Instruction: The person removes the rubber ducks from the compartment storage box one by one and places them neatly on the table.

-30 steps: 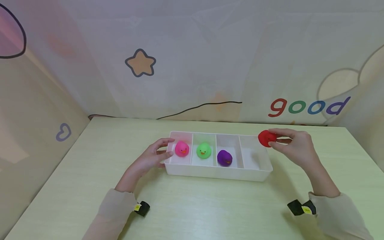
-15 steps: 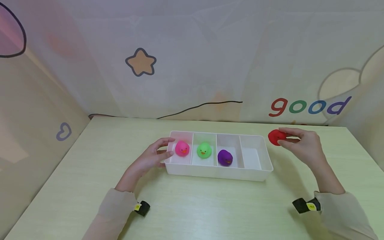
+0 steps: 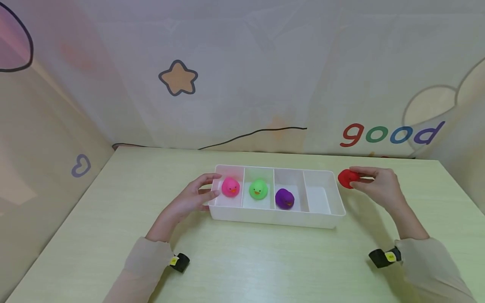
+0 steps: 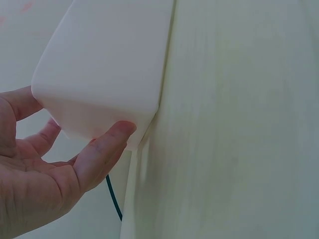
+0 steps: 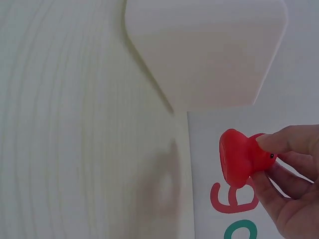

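Note:
A white divided box (image 3: 273,216) stands on the table. Its compartments hold, left to right, a pink rubber duck (image 3: 230,187), a green rubber duck (image 3: 258,189) and a purple rubber duck (image 3: 284,199); the rightmost has none. My left hand (image 3: 191,197) holds the box's left end, fingertips at the rim; in the left wrist view its thumb (image 4: 107,149) lies against the end wall. My right hand (image 3: 379,185) pinches a red rubber duck (image 3: 345,179) between thumb and fingers, just right of the box's far right corner. In the right wrist view the duck (image 5: 237,157) hangs clear of the box.
The pale wooden table (image 3: 242,261) extends in front of the box and to both sides. A printed cloth backdrop (image 3: 242,84) rises behind the table's far edge. Small black devices hang at both cuffs, such as the right device (image 3: 384,256).
My right hand has carried the red duck rightward, away from above the rightmost compartment, then slightly down and left. The left hand and the box look the same.

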`<act>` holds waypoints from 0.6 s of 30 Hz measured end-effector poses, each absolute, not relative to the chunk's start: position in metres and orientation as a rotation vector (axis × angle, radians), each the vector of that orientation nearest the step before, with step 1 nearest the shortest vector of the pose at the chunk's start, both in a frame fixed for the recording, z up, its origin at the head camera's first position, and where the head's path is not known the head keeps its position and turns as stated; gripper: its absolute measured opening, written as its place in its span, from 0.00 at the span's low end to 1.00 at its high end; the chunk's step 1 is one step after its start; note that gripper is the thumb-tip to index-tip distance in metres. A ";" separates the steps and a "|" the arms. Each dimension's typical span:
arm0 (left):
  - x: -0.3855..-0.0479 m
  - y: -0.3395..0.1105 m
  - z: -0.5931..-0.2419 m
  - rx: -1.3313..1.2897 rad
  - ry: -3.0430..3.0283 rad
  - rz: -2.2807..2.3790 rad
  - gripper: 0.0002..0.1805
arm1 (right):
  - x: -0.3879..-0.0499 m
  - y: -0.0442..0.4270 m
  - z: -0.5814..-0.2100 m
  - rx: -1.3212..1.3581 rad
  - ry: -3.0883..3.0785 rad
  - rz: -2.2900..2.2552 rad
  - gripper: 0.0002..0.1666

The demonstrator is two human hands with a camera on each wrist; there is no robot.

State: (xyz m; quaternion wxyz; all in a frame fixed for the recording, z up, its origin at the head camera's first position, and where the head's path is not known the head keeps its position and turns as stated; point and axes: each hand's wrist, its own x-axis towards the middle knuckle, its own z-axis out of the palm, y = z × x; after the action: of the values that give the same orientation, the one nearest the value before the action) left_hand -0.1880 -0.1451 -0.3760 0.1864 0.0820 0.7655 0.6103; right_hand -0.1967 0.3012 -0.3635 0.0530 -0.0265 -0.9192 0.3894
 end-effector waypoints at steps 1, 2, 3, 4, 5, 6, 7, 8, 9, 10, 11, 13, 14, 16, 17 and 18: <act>-0.188 -0.145 -0.376 0.232 2.155 1.719 0.28 | -0.198 0.302 -0.366 -0.081 -2.800 1.192 0.25; -0.188 -0.145 -0.376 0.231 2.155 1.720 0.28 | -0.198 0.302 -0.367 -0.081 -2.805 1.194 0.25; -0.188 -0.145 -0.376 0.232 2.155 1.720 0.28 | -0.198 0.302 -0.368 -0.081 -2.812 1.192 0.25; -0.188 -0.145 -0.376 0.233 2.154 1.722 0.27 | -0.198 0.302 -0.368 -0.076 -2.817 1.195 0.25; -0.188 -0.145 -0.376 0.235 2.154 1.721 0.28 | -0.197 0.301 -0.366 -0.042 -2.823 1.200 0.25; -0.188 -0.145 -0.376 0.236 2.154 1.721 0.28 | -0.196 0.299 -0.364 -0.005 -2.831 1.203 0.25; -0.188 -0.145 -0.376 0.238 2.155 1.719 0.28 | -0.194 0.298 -0.362 0.033 -2.840 1.199 0.25; -0.188 -0.145 -0.376 0.238 2.156 1.718 0.27 | -0.194 0.297 -0.360 0.030 -2.850 1.195 0.24; -0.188 -0.145 -0.376 0.239 2.157 1.717 0.28 | -0.193 0.297 -0.359 0.026 -2.862 1.194 0.24; -0.188 -0.145 -0.377 0.239 2.158 1.716 0.28 | -0.193 0.296 -0.359 0.024 -2.875 1.194 0.24; -0.188 -0.145 -0.377 0.239 2.158 1.716 0.28 | -0.193 0.296 -0.359 0.018 -2.888 1.191 0.24; -0.188 -0.145 -0.376 0.235 2.157 1.718 0.27 | -0.194 0.296 -0.359 0.001 -2.913 1.185 0.25; -0.188 -0.145 -0.376 0.233 2.157 1.719 0.27 | -0.195 0.297 -0.360 -0.008 -2.925 1.182 0.25; -0.188 -0.145 -0.376 0.231 2.155 1.721 0.27 | -0.197 0.298 -0.362 -0.018 -2.947 1.170 0.25; -0.188 -0.145 -0.376 0.230 2.154 1.722 0.27 | -0.197 0.298 -0.363 -0.019 -2.957 1.162 0.25; -0.188 -0.145 -0.377 0.228 2.156 1.722 0.27 | -0.198 0.298 -0.363 -0.020 -2.966 1.154 0.25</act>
State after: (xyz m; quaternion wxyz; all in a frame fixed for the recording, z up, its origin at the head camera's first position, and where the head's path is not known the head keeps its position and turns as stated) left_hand -0.1882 -0.1452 -0.3765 0.1856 0.0810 0.7652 0.6111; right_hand -0.1975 0.2984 -0.3630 -0.0205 -0.0063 -0.9317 0.3626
